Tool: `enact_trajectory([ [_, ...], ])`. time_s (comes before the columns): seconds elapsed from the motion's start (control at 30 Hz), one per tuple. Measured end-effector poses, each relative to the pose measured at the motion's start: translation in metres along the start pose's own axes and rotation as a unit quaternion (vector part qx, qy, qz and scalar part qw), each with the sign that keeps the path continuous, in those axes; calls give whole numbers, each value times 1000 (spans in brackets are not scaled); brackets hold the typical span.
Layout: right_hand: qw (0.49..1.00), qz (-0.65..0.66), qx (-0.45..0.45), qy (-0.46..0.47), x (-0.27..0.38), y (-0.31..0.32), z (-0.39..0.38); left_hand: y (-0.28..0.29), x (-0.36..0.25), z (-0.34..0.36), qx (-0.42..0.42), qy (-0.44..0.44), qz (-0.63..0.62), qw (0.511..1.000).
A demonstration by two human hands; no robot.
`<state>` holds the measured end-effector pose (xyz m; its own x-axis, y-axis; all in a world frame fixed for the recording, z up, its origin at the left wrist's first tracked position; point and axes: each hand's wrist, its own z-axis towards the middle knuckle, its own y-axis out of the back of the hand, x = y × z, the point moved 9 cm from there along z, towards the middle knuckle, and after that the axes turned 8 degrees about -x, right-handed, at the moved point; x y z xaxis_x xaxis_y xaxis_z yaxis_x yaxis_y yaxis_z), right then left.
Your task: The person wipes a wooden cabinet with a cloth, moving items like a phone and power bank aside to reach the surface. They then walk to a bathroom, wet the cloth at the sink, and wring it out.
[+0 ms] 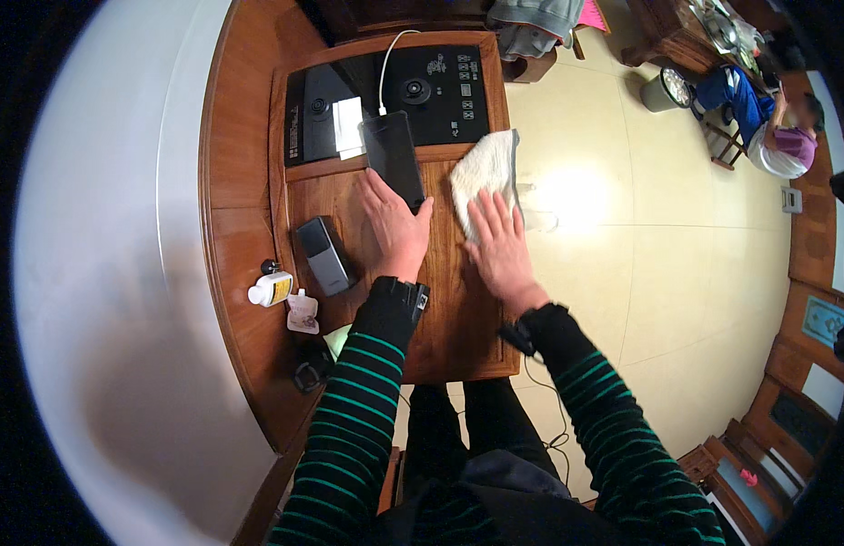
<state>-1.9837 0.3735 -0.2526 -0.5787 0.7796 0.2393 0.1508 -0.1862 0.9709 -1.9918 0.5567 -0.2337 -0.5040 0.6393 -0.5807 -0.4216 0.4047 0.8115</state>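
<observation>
My left hand (399, 232) is around the lower end of a black smartphone (394, 150), fingers along one side and thumb at the other. A white cable (382, 82) is plugged into the phone's far end. On the right edge of the wooden table (440, 328), my right hand (502, 246) lies flat, fingers spread, over a white cloth (484, 168) with a grey border. Part of the cloth hangs past the table edge. Left of my left hand sits a grey power bank (325, 257).
A black glass tea-stove panel (349, 77) fills the table's far end, with a white paper slip (347, 123) on it. A white bottle (271, 289) and a small pink-white packet (303, 312) lie at the left. A person (772, 132) sits far right by a bin (663, 91).
</observation>
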Motion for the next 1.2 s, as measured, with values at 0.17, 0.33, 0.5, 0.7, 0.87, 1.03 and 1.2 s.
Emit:
enact_trajectory([
  [0.17, 999, 38, 24, -9, 6, -1, -40, -6, 1, 5, -9, -5, -7, 1000],
  [0.33, 991, -4, -134, -14, -34, 4, 49, 0, 0, -4, -9, -11, -24, 1000],
  [0.5, 923, 262, -200, -200, -102, -2, 127, 14, -23, -56, 0, -84, -9, 996],
  [0.7, 941, 223, -212, -140, -66, -3, 29, -6, -18, -122, 169, -97, -36, 980],
  [0.87, 999, 22, -15, -47, 8, -16, -100, 15, -15, -121, 148, -105, -94, 979],
  [1.03, 987, 108, 75, 91, 94, -26, -113, 57, -4, -129, 106, -58, -138, 983],
  [1.2, 896, 436, 9, 81, 131, -13, -28, 91, 40, -137, 5, 19, -142, 990],
])
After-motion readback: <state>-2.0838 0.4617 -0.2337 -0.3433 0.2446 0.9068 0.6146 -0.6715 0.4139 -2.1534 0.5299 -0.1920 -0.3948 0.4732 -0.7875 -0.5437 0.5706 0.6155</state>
